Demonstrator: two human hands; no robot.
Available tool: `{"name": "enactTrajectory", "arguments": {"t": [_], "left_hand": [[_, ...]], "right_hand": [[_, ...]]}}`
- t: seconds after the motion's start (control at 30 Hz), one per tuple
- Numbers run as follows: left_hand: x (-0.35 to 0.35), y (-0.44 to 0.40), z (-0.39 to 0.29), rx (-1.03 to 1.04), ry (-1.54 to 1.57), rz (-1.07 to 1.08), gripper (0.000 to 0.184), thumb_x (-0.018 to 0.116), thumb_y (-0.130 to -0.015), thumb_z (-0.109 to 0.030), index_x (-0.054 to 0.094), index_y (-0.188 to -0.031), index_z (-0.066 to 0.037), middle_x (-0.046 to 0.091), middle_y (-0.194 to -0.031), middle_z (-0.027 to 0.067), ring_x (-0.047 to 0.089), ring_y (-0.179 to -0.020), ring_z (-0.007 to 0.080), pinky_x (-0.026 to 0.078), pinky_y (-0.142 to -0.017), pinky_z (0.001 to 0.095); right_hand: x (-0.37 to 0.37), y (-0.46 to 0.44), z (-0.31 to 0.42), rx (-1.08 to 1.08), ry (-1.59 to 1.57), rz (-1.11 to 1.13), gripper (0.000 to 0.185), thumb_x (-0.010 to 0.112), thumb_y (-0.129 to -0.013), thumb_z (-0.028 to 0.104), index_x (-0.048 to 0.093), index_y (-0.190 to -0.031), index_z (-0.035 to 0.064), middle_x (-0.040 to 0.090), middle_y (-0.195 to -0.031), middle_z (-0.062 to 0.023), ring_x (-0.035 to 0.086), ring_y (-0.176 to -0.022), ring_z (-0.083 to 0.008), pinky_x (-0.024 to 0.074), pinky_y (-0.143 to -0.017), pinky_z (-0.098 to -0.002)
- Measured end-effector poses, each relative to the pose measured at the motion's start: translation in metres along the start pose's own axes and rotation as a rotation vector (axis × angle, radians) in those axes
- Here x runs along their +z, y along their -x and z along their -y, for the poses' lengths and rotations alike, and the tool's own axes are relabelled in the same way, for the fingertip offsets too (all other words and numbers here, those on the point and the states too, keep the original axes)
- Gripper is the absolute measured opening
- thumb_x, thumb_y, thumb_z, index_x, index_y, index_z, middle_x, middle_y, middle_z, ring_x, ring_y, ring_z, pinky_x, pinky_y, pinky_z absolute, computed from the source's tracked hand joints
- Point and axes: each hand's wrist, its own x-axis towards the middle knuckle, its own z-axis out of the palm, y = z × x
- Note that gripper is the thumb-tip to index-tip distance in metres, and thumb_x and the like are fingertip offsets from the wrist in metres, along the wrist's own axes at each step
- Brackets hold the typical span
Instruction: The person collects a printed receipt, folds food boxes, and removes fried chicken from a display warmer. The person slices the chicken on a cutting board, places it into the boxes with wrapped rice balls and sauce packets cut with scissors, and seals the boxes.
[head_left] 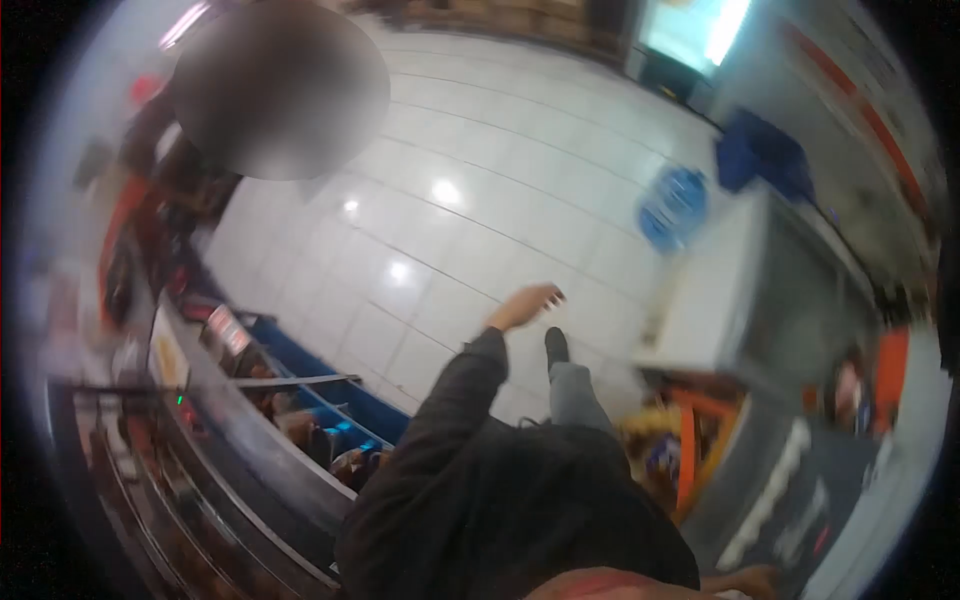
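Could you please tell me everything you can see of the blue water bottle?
The blue water bottle is large, see-through and ribbed, and looks like plastic. It seems to rest on the white tiled floor, close to the pale cabinet; blur hides whether they touch, whether it is upright, and how full it is. The left hand is apart from it.

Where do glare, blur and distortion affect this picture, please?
Head view: glare spots the white tiled floor; the left hand and blue water jug look soft; a round grey patch hides part of the upper left; fisheye distortion, with black corners.
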Motion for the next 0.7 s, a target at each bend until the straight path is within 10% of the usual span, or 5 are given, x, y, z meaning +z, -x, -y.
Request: {"name": "enactTrajectory", "arguments": {"t": [0.33, 0.37, 0.43, 0.47, 0.7], "left_hand": [[-0.161, 0.175, 0.248, -0.865, -0.126, -1.145, 0.03, 0.046, -0.087, -0.021, 0.06, -0.106, -0.002, 0.056, -0.114, 0.0167, 0.051, -0.108, 0.0324, 0.041, -0.091, 0.04], [-0.155, 0.231, 0.29, -0.871, -0.92, -0.45, 0.026, 0.048, -0.086, -0.022, 0.062, -0.099, -0.004, 0.056, -0.109, 0.0181, 0.05, -0.106, 0.0339, 0.041, -0.09, 0.0431], [-0.144, 0.294, 0.269, -1.063, -0.479, -0.286, 0.032, 0.05, -0.086, -0.027, 0.056, -0.109, -0.006, 0.056, -0.111, 0.0177, 0.051, -0.105, 0.0339, 0.041, -0.091, 0.0436], [-0.126, 0.316, 0.234, -1.231, 0.089, -1.016, 0.034, 0.047, -0.089, -0.031, 0.056, -0.107, -0.004, 0.057, -0.106, 0.0173, 0.053, -0.102, 0.0325, 0.043, -0.086, 0.0433], [-0.136, 0.338, 0.194, -1.473, 0.15, -0.775, 0.03, 0.049, -0.089, -0.028, 0.058, -0.106, -0.005, 0.061, -0.102, 0.0157, 0.057, -0.096, 0.0313, 0.045, -0.083, 0.0418]], "right_hand": [[-0.139, -0.03, 0.77, -0.405, -1.469, 0.211, 0.023, 0.052, -0.09, 0.008, 0.055, -0.11, -0.0017, 0.055, -0.112, -0.0146, 0.057, -0.094, -0.0239, 0.0503, -0.074, -0.0322], [-0.176, 0.001, 0.844, -0.461, -1.639, 0.353, 0.023, 0.05, -0.087, 0.005, 0.054, -0.11, -0.0002, 0.054, -0.114, -0.0133, 0.056, -0.096, -0.0229, 0.0485, -0.076, -0.0312], [-0.27, 0.095, 0.966, -0.635, -2.003, 0.783, 0.027, 0.047, -0.083, -0.002, 0.051, -0.109, 0.0027, 0.051, -0.117, -0.0108, 0.054, -0.099, -0.021, 0.0449, -0.078, -0.0292], [-0.315, 0.155, 1.019, -0.828, -2.117, 0.939, 0.031, 0.046, -0.08, -0.005, 0.05, -0.109, 0.0042, 0.05, -0.119, -0.0095, 0.053, -0.101, -0.02, 0.0431, -0.079, -0.0282], [-0.657, 0.421, 1.055, -2.289, -1.918, 0.984, 0.029, 0.056, -0.082, 0.01, 0.057, -0.111, 0.0132, 0.056, -0.099, -0.0131, 0.058, -0.089, -0.0275, 0.0468, -0.076, -0.0395]]}}
